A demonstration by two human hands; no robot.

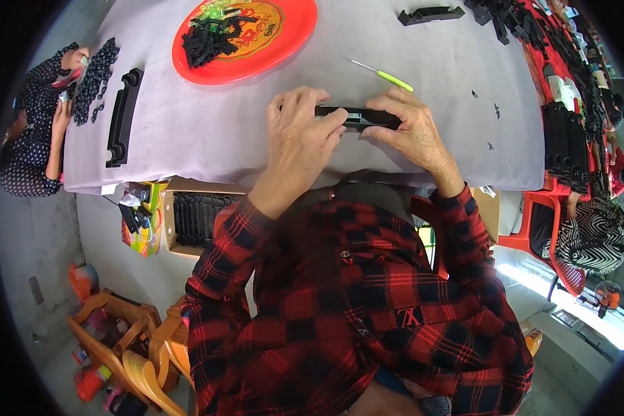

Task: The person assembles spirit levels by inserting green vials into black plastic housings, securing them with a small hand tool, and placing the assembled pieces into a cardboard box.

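Note:
Between my two hands, near the table's front edge, lies a long black plastic part point(357, 125) with a light, shiny piece set in its middle. My left hand point(302, 128) grips its left end, with a finger reaching toward the light piece. At the right end, my right hand point(410, 125) pinches the part between thumb and fingers. Beyond my right hand rests a thin screwdriver point(394, 80) with a yellow-green handle. A red plate point(295, 52) at the far left bears small black pieces point(204, 45) and some clear green pieces point(218, 10).
Similar long black parts lie at the left point(123, 118) and far right point(431, 14). Black parts are heaped point(506, 19) at the far right corner. Another person's hands point(66, 99) work beside dark pieces point(97, 80) at the left. A cardboard box point(187, 246) of black parts stands below the table.

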